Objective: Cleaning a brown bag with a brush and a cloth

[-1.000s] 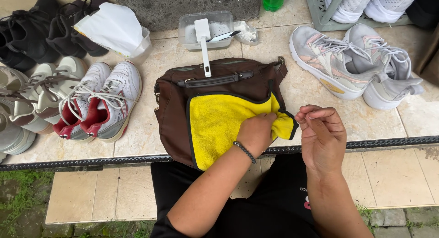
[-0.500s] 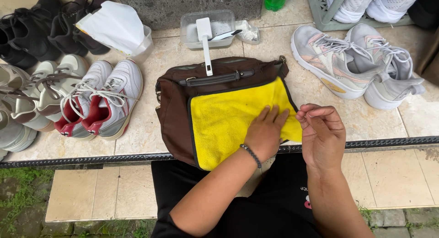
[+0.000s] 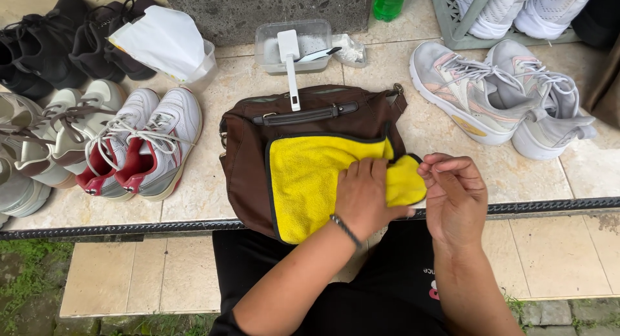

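From the head view, looking down at a tiled ledge (image 3: 213, 194), a brown bag (image 3: 248, 161) lies at the centre with a yellow cloth (image 3: 310, 181) spread over its front face, dark edging showing along the cloth's top and left sides. The left hand (image 3: 365, 197) presses flat on the cloth, fingers spread and not clenched around anything, a thin bracelet at its wrist. At three o'clock from it, the right hand (image 3: 455, 194) pinches the cloth's right corner between thumb and fingertips. The cloth looks soft, light and limp, so I judge it bunches easily and is best taken by a corner or hem, as the right hand does; the bag seems pliable, with a stiff strap handle (image 3: 303, 114) near its top edge for lifting. At twelve o'clock from the bag stands a clear plastic tub (image 3: 271, 42) with a white brush (image 3: 290, 68) leaning out of it. At nine o'clock sit white-and-red sneakers (image 3: 145, 145); at two o'clock, a grey pair of trainers (image 3: 491, 97).
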